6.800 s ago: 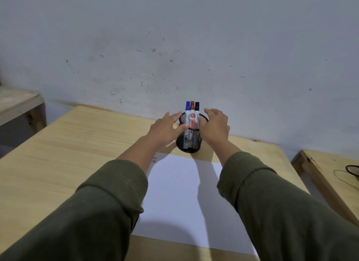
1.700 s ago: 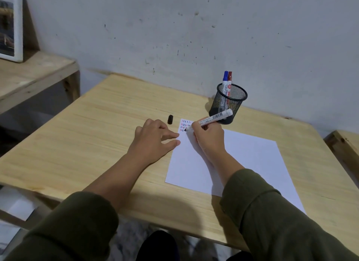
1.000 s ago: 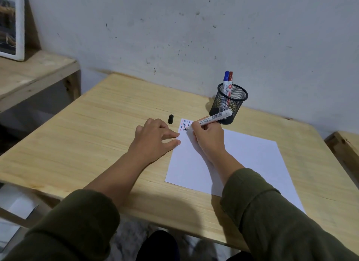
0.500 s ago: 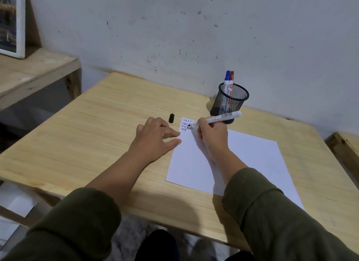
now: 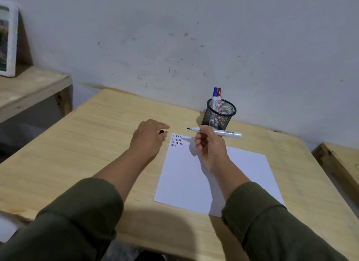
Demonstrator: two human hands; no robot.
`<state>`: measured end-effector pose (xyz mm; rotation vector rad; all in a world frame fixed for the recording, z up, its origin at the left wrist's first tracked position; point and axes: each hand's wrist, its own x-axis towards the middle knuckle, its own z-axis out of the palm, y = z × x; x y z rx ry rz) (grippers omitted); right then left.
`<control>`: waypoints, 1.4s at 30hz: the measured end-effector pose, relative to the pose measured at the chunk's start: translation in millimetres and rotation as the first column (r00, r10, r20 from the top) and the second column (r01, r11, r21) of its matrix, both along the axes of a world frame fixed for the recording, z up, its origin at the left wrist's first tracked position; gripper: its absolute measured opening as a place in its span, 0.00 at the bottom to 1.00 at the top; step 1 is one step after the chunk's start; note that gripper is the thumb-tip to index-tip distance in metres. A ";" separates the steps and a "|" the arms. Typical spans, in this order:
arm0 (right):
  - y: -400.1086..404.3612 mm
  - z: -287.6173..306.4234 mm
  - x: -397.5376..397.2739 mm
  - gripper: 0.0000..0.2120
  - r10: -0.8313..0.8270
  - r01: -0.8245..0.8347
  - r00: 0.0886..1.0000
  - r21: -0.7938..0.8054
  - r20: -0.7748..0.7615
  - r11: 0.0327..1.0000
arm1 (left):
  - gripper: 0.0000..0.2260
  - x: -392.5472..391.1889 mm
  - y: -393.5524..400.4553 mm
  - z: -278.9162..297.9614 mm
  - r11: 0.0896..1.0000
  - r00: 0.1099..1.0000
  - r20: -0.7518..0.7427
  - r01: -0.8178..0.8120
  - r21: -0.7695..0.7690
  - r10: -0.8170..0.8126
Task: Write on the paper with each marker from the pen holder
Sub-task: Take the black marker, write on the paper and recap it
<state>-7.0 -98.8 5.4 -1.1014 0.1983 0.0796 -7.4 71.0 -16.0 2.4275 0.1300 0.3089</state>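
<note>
one uncapped marker (image 5: 217,132) pinched in right fingers (image 5: 202,139), two in holder (image 5: 219,114), left fingers (image 5: 162,127) on cap (image 5: 161,132)

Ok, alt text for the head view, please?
Right hand holds an uncapped black marker above the paper; left hand reaches for its cap. Blue and red markers stand in the holder.

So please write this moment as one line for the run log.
right hand: holds uncapped black marker, tip off paper | left hand: over black cap | pen holder: blue, red markers inside
</note>
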 end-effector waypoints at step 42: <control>-62.3 74.9 -37.7 0.08 0.085 -0.069 0.987 -0.117 0.138 0.991 | 0.04 -35.6 -95.7 83.8 0.507 0.980 0.084 0.164 -0.846 -0.178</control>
